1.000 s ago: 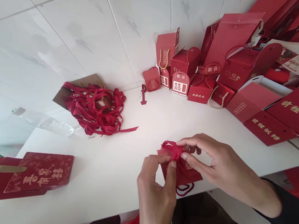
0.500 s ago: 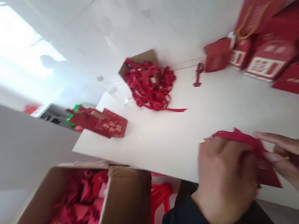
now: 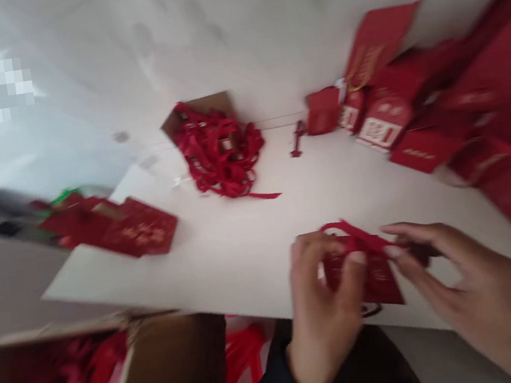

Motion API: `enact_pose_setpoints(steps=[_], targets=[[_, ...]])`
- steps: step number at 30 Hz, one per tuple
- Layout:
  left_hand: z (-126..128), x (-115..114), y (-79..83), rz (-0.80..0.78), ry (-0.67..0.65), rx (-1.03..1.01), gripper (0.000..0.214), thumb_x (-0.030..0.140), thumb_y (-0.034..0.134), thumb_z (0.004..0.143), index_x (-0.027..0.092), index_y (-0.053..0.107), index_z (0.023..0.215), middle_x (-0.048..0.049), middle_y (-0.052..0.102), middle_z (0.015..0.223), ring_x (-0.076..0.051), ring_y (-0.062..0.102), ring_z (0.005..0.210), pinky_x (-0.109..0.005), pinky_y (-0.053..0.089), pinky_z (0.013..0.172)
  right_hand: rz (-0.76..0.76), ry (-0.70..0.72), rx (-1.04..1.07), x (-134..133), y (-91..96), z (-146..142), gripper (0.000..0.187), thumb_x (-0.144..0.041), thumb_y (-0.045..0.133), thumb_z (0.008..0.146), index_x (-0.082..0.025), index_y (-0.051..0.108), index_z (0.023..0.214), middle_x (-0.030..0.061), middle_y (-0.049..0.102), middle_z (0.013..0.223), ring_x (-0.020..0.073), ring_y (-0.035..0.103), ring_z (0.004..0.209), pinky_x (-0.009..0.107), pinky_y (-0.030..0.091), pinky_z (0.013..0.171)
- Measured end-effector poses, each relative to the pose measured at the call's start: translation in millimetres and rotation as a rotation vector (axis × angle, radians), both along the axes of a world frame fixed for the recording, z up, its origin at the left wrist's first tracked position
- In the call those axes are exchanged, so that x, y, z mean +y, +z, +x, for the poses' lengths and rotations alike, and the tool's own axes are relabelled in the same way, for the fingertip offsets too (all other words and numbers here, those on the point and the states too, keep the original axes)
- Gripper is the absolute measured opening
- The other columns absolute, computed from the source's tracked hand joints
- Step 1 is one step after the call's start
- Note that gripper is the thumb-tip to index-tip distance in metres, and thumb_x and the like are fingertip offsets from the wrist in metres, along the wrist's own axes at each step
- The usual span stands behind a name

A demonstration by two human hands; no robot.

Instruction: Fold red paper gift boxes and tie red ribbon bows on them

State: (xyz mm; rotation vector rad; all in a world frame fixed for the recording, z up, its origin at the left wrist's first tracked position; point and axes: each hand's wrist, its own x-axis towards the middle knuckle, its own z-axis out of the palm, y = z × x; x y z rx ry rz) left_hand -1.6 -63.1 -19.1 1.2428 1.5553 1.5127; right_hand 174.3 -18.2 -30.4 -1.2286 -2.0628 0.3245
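Both hands hold a small red gift pouch (image 3: 375, 271) with a red cord loop over the near edge of the white table (image 3: 254, 249). My left hand (image 3: 326, 308) pinches its left side with thumb and fingers closed on it. From the right, my right hand (image 3: 468, 282) touches its top corner with thumb and forefinger. The view is blurred by motion.
A pile of red ribbon (image 3: 219, 152) on brown card lies at the back. Red gift boxes and bags (image 3: 418, 99) crowd the right side by the tiled wall. Flat red packets (image 3: 132, 231) lie at left. An open cardboard box (image 3: 120, 381) with red items stands below the table's left edge.
The view swung left to the cardboard box and is swinging back right. Both hands keep hold of the red pouch near the table's front edge.
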Motion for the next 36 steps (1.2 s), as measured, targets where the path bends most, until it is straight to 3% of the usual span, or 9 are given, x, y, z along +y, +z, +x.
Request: enact_pose_setpoints(steps=[3,6,9,13,18,22,27,32,36], targets=[[1.6,-1.1,-5.9,-0.005,0.074,-0.016,0.01,0.03,0.067,0.093,0.024,0.062,0.087,-0.0082,0.062,0.128,-0.027,0.055,0.129,-0.046,0.044,0.107,-0.019,-0.025,0.003,-3.3,20.8,-13.1,0.014,-0.026,0.052,0.104,-0.025,0.064,0.111,0.0043,0.073,0.098,0.021,0.071,0.084,0.035,0.057,0.076],[6.0,-1.7,-10.8,0.02,0.122,-0.026,0.013,0.033,0.07,0.092,0.025,0.062,0.086,-0.0049,0.059,0.143,-0.028,0.048,0.139,-0.049,0.038,0.114,-0.073,-0.015,0.019,-4.6,28.0,-16.5,0.012,-0.02,0.052,0.104,-0.025,0.063,0.106,0.0027,0.071,0.097,0.0193,0.068,0.09,0.032,0.055,0.077],[7.6,0.6,-12.2,0.022,0.018,-0.097,0.009,0.033,0.067,0.095,0.025,0.065,0.09,-0.0043,0.073,0.118,-0.024,0.059,0.127,-0.045,0.044,0.11,-0.088,0.0,0.047,-7.8,27.6,-14.1,0.012,-0.018,0.052,0.104,-0.025,0.061,0.108,0.0019,0.07,0.1,0.0185,0.066,0.094,0.031,0.053,0.081],[1.5,9.4,-12.9,-0.042,-0.073,-0.131,0.015,0.037,0.068,0.094,0.024,0.072,0.097,-0.0029,0.075,0.089,-0.019,0.07,0.09,-0.031,0.057,0.082,-0.059,-0.056,0.025,-9.1,24.3,-10.2,0.013,-0.019,0.051,0.104,-0.024,0.06,0.113,0.004,0.07,0.1,0.0208,0.065,0.09,0.034,0.054,0.078],[-4.5,15.2,-14.7,-0.076,-0.123,-0.087,0.031,0.039,0.07,0.092,0.029,0.073,0.121,-0.0031,0.076,0.107,-0.02,0.071,0.103,-0.033,0.058,0.094,-0.136,-0.073,-0.103,-10.8,22.5,-3.9,0.018,-0.023,0.045,0.105,-0.023,0.063,0.101,0.0057,0.068,0.09,0.0246,0.067,0.082,0.039,0.055,0.067],[-6.2,14.1,-14.9,-0.103,-0.118,-0.117,0.043,0.037,0.067,0.095,0.029,0.064,0.136,-0.0037,0.076,0.104,-0.02,0.073,0.099,-0.036,0.059,0.092,-0.138,-0.042,-0.081,-12.4,28.0,-3.0,0.016,-0.026,0.046,0.105,-0.024,0.062,0.105,0.0054,0.069,0.092,0.0237,0.068,0.081,0.037,0.056,0.067],[-7.7,13.5,-9.6,-0.009,-0.167,0.014,0.041,0.027,0.067,0.095,0.031,0.063,0.135,-0.0016,0.079,0.104,-0.018,0.074,0.1,-0.035,0.058,0.096,-0.134,0.095,-0.016,-9.2,36.7,-14.1,0.03,-0.018,0.051,0.105,-0.025,0.055,0.134,0.0051,0.07,0.106,0.0218,0.068,0.091,0.036,0.057,0.078],[-11.9,15.5,-6.9,0.033,-0.222,0.17,0.043,0.024,0.065,0.094,0.034,0.062,0.136,-0.0011,0.078,0.108,-0.019,0.074,0.1,-0.032,0.06,0.088,-0.188,0.163,0.064,-6.5,40.6,-24.5,0.023,-0.007,0.051,0.102,-0.024,0.063,0.112,0.0028,0.064,0.098,0.0188,0.065,0.093,0.033,0.055,0.082],[-15.3,17.4,-8.3,-0.065,-0.237,0.212,0.02,0.036,0.065,0.094,0.029,0.076,0.11,-0.0042,0.077,0.103,-0.022,0.072,0.096,-0.032,0.059,0.079,-0.208,0.102,0.116,-6.3,40.2,-22.1,0.018,-0.011,0.051,0.103,-0.024,0.06,0.111,0.003,0.067,0.102,0.019,0.065,0.096,0.033,0.055,0.085]])
